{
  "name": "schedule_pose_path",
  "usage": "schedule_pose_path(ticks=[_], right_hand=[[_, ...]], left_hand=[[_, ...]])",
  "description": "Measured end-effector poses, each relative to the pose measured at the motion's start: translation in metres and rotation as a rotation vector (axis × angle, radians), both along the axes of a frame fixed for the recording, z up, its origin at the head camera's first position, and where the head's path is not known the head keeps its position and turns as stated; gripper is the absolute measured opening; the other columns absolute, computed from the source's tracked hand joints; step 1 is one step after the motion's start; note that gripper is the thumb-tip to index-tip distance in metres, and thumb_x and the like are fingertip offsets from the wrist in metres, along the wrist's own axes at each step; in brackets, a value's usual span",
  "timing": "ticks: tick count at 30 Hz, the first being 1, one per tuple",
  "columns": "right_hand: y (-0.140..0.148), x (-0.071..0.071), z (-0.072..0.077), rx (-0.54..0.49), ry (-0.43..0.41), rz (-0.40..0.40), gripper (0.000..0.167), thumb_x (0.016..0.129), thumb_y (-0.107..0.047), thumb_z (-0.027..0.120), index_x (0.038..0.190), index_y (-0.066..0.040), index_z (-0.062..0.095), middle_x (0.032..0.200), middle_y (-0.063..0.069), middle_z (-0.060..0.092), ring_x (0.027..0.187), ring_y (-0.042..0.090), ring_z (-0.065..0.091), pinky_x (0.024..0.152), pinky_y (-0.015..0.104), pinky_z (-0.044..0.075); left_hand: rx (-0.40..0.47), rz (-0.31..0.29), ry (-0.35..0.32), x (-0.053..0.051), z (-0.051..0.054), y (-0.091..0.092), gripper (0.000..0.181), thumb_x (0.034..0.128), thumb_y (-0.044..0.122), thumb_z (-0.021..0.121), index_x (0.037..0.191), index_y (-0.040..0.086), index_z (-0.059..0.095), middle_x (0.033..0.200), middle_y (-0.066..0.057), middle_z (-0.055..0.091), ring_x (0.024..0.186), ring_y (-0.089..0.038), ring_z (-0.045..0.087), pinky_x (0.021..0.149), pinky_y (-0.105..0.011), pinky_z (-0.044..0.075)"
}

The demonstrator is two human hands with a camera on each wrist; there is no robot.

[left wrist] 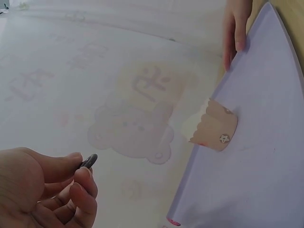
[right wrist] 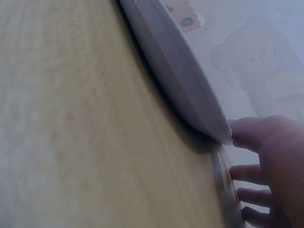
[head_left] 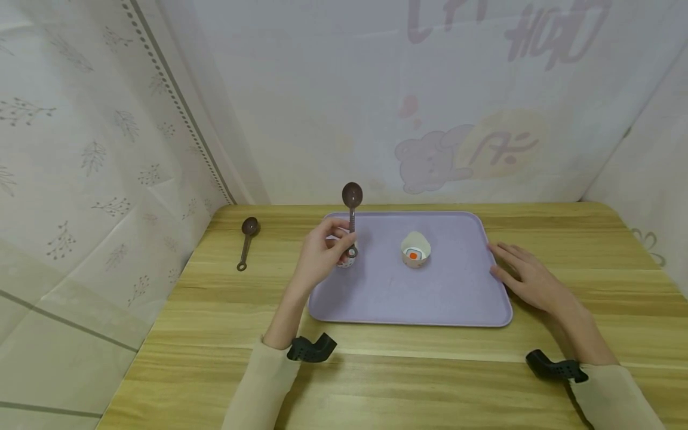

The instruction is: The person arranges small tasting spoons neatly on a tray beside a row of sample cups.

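In the head view my left hand (head_left: 325, 251) pinches the handle of a brown measuring spoon (head_left: 352, 196), bowl up, over the left part of a purple tray (head_left: 408, 304). Only the spoon's ringed handle end (left wrist: 89, 160) shows in the left wrist view. Below that hand a small patterned cup (head_left: 346, 261) is mostly hidden. A scalloped paper baking cup (head_left: 415, 249) stands mid-tray, with a white and orange patch inside. My right hand (head_left: 529, 278), fingers extended, touches the tray's right rim.
A second brown measuring spoon (head_left: 246, 242) lies on the wooden table (head_left: 408, 382), left of the tray. Pale printed cloth (head_left: 322, 107) hangs behind the table and along its sides. Each wrist wears a black camera mount (head_left: 312, 348).
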State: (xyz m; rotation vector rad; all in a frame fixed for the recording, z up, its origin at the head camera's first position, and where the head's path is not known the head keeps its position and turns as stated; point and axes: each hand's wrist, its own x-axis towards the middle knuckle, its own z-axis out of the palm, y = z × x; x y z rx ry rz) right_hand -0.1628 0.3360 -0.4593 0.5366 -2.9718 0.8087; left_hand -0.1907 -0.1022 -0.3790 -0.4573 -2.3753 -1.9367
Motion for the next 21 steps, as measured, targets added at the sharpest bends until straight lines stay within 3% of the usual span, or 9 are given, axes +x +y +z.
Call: schedule_pose_path(ticks=[16,21], right_hand=[[0.000,0.000,0.000,0.005,0.015,0.001,0.061,0.104,-0.033,0.057,0.156,-0.008,0.037,0.154,0.033,0.033,0.139,0.059,0.024,0.105,0.075,0.021],[0.000,-0.001,-0.001,0.004,0.008,0.002,0.061,0.104,-0.033,0.056,0.156,-0.009,0.036,0.154,0.032,0.033,0.139,0.059,0.023,0.106,0.075,0.020]], left_hand=[[0.018,-0.018,-0.029,-0.002,-0.005,0.009,0.021,0.0964,0.007,0.069,0.114,-0.001,0.061,0.087,-0.012,0.064,0.056,-0.021,0.059,0.055,-0.038,0.055],[0.020,-0.017,-0.049,-0.003,-0.007,0.013,0.020,0.0962,0.006,0.069,0.114,-0.001,0.061,0.086,-0.010,0.064,0.055,-0.015,0.057,0.053,-0.028,0.050]])
